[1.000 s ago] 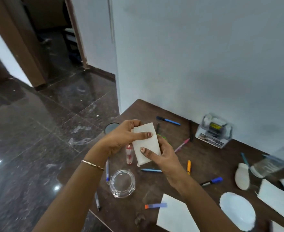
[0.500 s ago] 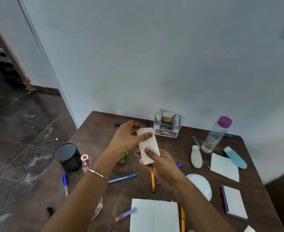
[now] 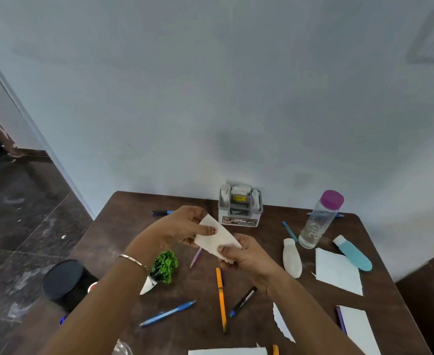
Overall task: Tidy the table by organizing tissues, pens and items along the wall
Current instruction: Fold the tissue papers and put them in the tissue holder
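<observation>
A folded white tissue [image 3: 214, 238] is held above the dark wooden table [image 3: 123, 226]. My left hand [image 3: 178, 229] pinches its upper left end and my right hand [image 3: 241, 254] pinches its lower right end. Behind it, against the wall, stands a grey organizer box [image 3: 240, 207]. Loose pens lie on the table: an orange pen [image 3: 221, 301], a blue pen [image 3: 167, 313], a black marker [image 3: 244, 301], a purple pen [image 3: 196, 257] and a dark blue pen [image 3: 161, 212]. Another tissue [image 3: 337, 271] lies flat at the right.
A clear bottle with a purple cap [image 3: 321, 219], a white tube [image 3: 291, 257] and a teal tube [image 3: 353, 253] sit at the right. A small green plant [image 3: 163, 266] and a black jar [image 3: 63, 280] are at the left. A notebook [image 3: 358, 329] lies near the right edge.
My view has swung right and back from the floor toward the wall. The tissue has tilted from upright to slanting down to the right, still held by both hands.
</observation>
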